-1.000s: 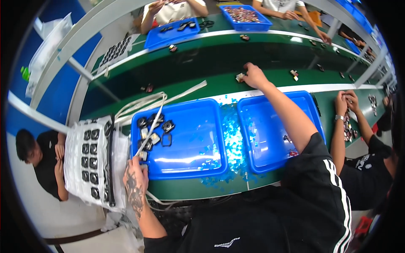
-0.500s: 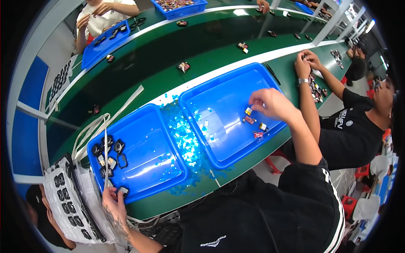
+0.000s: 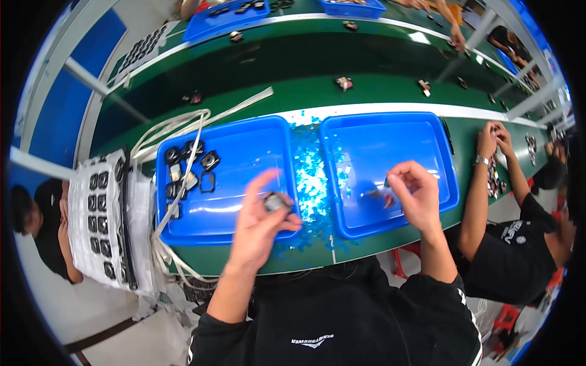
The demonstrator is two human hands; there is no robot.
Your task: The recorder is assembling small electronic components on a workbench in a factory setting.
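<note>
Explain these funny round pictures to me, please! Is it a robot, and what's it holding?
No robot! These are a person's bare hands. A camera worn on the head looks down, and its wide lens bends straight edges. Two blue trays, the left tray and the right tray, sit on a green table, with shiny blue flakes between them. The left tray has black pieces inside. The left hand holds a small part; blur hides what the right hand might hold.
</note>
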